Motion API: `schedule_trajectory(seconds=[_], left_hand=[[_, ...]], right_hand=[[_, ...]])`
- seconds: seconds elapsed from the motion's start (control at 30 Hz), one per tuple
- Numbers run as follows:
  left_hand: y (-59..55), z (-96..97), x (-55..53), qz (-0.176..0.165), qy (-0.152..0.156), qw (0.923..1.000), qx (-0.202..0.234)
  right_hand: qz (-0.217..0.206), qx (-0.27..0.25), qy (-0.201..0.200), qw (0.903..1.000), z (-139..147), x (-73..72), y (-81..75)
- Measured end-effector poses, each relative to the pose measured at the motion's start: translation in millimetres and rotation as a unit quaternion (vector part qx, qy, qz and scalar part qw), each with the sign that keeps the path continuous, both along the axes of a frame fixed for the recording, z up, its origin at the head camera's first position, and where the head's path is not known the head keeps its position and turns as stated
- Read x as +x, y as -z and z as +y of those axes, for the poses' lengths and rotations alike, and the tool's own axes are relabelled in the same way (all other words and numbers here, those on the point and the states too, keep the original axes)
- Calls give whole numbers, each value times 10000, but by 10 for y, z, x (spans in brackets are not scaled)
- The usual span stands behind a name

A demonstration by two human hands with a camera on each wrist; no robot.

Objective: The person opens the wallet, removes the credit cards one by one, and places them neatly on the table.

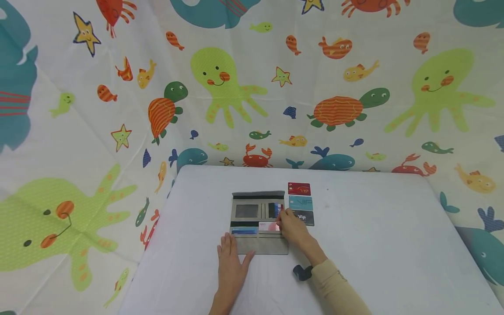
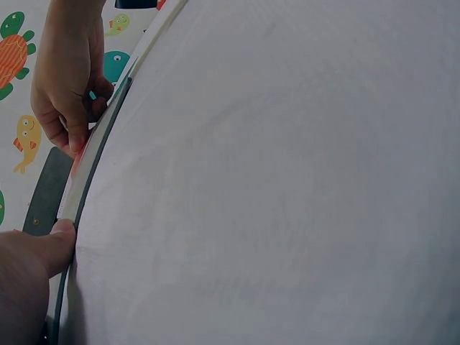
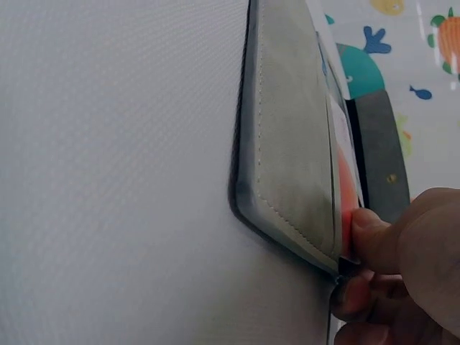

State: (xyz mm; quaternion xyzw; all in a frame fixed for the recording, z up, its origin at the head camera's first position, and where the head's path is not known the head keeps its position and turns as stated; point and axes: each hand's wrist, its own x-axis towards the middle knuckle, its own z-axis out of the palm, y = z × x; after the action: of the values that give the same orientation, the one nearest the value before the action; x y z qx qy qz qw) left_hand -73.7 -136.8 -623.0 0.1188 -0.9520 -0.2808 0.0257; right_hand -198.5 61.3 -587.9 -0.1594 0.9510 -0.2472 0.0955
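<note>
An opened grey wallet lies on the white table, with card slots and a clear window pocket in it. My right hand is at the wallet's right side, where thumb and fingers pinch the end of a white-and-pink card sitting in a lower slot. The right wrist view shows the thumb on that card, the other fingers curled by the wallet's edge. My left hand rests with straight fingers on the wallet's lower left corner, its thumb on the bottom edge. A blue card sits in the lower left slot.
Right of the wallet lie a red VIP card, a teal VIP card and a black Vip card in a column. A small black object shows beside the right sleeve. A sea-animal cloth hangs behind the table.
</note>
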Motion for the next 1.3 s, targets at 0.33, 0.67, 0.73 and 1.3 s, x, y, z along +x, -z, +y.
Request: schedule_trajectory(seconds=[0.33, 0.67, 0.73, 1.3], left_hand=[[-5, 1, 11, 117, 44, 9999, 16], [2, 0, 3, 188, 54, 9998, 37], [6, -2, -1, 189, 57, 9998, 21], [25, -11, 0, 296, 85, 9995, 34]], right_hand=[[-89, -120, 5, 9999, 8, 13, -31], [8, -216, 149, 9997, -2, -4, -22], [61, -278, 204, 9994, -1, -11, -13], [539, -594, 315, 9963, -8, -11, -33]])
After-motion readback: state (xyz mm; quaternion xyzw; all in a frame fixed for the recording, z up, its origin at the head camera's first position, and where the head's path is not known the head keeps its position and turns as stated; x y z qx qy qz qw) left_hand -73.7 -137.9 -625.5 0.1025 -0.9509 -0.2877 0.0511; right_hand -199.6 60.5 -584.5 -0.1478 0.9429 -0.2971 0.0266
